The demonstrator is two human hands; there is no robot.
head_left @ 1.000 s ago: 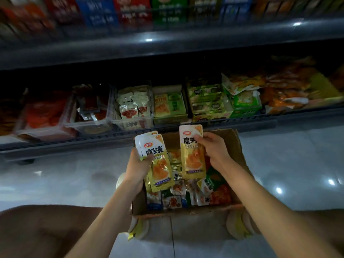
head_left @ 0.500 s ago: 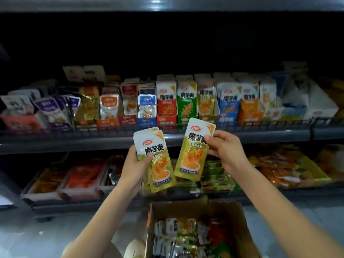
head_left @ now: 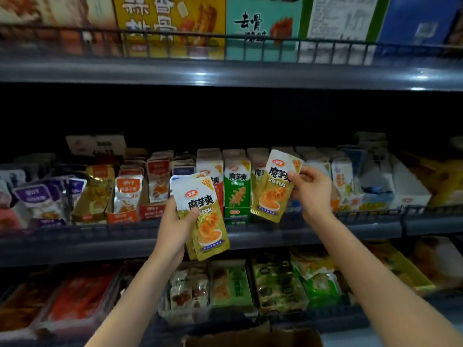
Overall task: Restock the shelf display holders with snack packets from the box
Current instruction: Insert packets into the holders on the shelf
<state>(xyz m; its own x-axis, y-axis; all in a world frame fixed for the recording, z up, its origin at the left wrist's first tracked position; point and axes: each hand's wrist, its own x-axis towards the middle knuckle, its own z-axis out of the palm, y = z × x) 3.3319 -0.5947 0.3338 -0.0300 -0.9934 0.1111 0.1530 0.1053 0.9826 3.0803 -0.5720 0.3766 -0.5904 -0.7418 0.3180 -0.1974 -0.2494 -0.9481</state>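
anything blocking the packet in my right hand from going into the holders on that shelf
Nothing visible does. The yellow packet pinched in the right hand hangs just in front of the holders; only the low wire rail along the shelf front is level with its lower edge.

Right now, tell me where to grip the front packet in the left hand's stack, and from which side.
Probably best: pinch the front packet by its white top end, coming from above and the right. That end stands free above the left hand, whose thumb pins the middle while the palm covers the left edge.
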